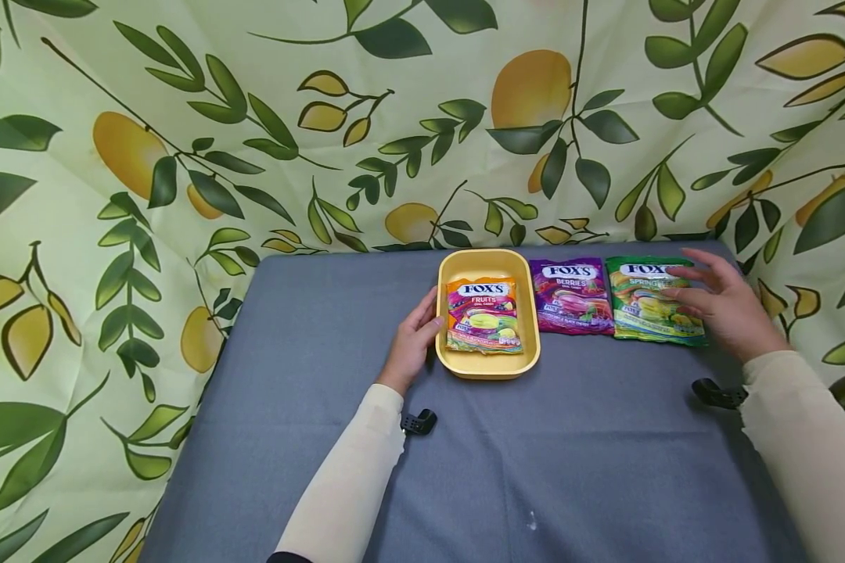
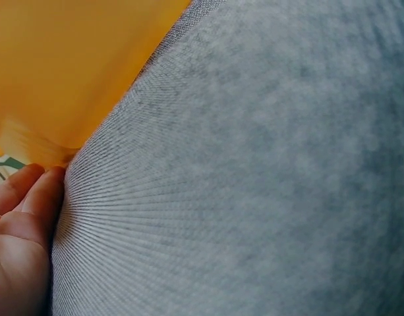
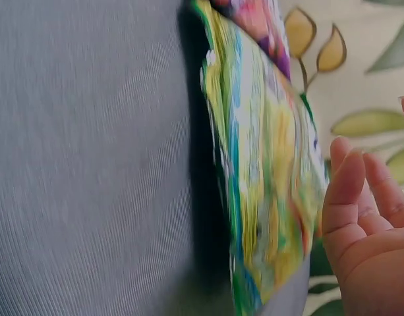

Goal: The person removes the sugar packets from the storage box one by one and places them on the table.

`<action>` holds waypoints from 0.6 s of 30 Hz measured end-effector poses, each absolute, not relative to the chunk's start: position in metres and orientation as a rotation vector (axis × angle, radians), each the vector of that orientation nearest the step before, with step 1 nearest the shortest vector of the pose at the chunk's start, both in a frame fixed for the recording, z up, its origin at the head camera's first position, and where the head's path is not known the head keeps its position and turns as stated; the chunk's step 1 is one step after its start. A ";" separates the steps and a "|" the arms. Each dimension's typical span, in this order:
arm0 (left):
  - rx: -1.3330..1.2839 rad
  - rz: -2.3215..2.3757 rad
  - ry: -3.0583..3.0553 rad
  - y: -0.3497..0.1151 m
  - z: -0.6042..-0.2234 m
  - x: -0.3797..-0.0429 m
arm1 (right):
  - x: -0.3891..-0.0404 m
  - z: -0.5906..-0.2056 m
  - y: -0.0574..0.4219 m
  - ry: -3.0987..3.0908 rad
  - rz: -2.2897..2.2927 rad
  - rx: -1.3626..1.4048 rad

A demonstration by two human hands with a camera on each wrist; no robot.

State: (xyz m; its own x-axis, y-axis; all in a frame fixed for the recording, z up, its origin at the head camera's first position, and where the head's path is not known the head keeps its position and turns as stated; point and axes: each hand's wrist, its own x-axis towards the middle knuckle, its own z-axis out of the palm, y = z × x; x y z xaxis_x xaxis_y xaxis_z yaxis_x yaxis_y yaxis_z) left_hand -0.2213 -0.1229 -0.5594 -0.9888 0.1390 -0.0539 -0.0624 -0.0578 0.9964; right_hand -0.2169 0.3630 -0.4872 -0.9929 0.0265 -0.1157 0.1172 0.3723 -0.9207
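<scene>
Judging by the reach, likely on the verge of taking up the green packet (image 1: 644, 309), flat on the gray cloth (image 1: 310, 375) at the right end of the row, right beside the purple packet (image 1: 573, 295). For a clean take, bring the right hand (image 1: 725, 301) down squarely over the packet's right side; at present in a loose spread, with thumb and fingers apart and nothing in hold. Contact of those fingers with the wrapper: cannot tell. Pinch a good fold rather than just the sealed edge (slick film, probably, and apt to slip), then lift straight up to avoid dragging its neighbor along. With the left hand (image 1: 414, 338), laid against the outer left side of the yellow tray (image 1: 489, 367) and not wrapped round it, press only lightly, so as not to slide the tray or jog the 1 orange packet (image 1: 483, 315) inside.

As for heading: green packet face up, logo end toward the leafy backdrop (image 1: 253, 195), bottom edge toward the near side, with a slight slant rightward at that end. Long axis hard to call, owing to the oblique view; in outline, a little wider across than deep. Yellow tray lengthwise from near to far.
</scene>
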 end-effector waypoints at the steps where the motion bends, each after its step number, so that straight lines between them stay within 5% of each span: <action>1: 0.084 2.186 2.055 -0.123 -0.559 -0.221 | -0.217 -0.487 0.359 2.528 -1.710 0.115; 18: 0.093 2.190 2.056 -0.122 -0.559 -0.222 | -0.218 -0.473 0.277 2.445 -1.689 -0.147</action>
